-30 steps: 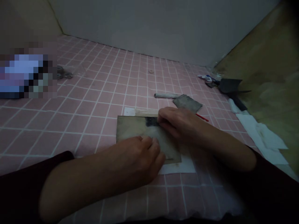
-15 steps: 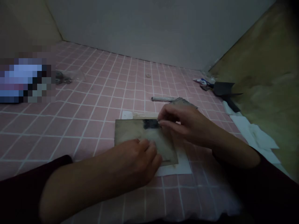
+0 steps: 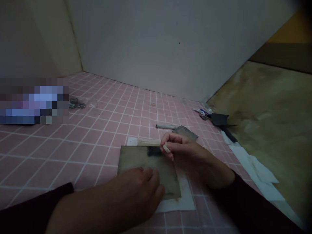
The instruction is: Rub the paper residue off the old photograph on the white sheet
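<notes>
A grey-brown rectangular sheet (image 3: 134, 156) with a dark patch (image 3: 153, 151) at its far edge lies over white paper (image 3: 187, 195). My left hand (image 3: 143, 191) rests on the near part of the sheet, fingers curled; whatever they may hold is hidden. Beside the dark patch, my right hand (image 3: 180, 146) is closed in a pinch, palm side partly turned up. Between its thumb and fingers shows a small pale rounded piece (image 3: 166, 148), its kind unclear. Just beyond this hand lie a dark, rough-edged grey piece (image 3: 185, 131) and a thin grey tube-like stick (image 3: 165, 126).
A pink checked cloth (image 3: 97, 139) covers the table. At the right wall lie a black scoop-like tool (image 3: 219, 119) and white paper sheets (image 3: 258, 172). Farther left are round grey items (image 3: 77, 104) and a blurred-out screen (image 3: 36, 104). A small pale ring (image 3: 153, 104) sits far back.
My right hand has drawn slightly back from the dark patch and turned, showing the pale piece. My left hand keeps its place on the sheet. The camera view has tilted up.
</notes>
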Demonstrator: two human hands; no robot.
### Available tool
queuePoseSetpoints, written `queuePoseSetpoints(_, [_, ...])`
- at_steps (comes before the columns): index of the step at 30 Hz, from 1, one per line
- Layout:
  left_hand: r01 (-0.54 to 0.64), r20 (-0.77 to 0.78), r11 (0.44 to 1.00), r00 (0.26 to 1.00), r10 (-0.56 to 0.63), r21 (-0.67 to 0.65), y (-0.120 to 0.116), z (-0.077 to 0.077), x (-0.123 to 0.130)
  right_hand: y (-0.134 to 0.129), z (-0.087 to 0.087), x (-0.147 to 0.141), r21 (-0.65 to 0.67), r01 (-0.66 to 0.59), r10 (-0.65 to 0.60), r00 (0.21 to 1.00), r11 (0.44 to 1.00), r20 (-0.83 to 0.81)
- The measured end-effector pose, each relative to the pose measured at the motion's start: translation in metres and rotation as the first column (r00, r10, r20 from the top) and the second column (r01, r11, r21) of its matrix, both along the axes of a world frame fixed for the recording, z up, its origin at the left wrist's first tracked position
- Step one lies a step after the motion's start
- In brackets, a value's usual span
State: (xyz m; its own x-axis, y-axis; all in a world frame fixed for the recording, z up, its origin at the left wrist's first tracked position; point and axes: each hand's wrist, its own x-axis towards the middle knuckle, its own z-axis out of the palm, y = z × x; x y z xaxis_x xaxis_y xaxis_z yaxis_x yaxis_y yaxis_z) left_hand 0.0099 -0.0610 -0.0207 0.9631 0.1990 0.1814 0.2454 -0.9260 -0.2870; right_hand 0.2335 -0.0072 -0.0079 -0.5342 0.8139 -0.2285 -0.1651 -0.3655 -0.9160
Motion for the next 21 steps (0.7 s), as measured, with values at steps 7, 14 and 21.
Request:
queuePoseSetpoints(7, [0.000,-0.001,1.000,1.000,0.000,0.023,-0.0012,0.0045,-0.0014,-0.0009,0.0016,-0.0002,-0.120,0.016,-0.027,0.996,0.993,-0.087])
queuePoseSetpoints(14, [-0.007,0.021,1.000,1.000,0.008,-0.015,-0.0007,0.0024,-0.0012,-0.0008,0.0034,-0.0012,-0.157,0.053,-0.070,0.992,0.986,-0.103])
queuePoseSetpoints(21, [-0.017,0.043,0.997,0.999,0.020,-0.069,0.0004,0.0077,-0.0001,0.0004,0.0017,-0.0003,-0.206,0.081,-0.111,0.984,0.975,-0.140])
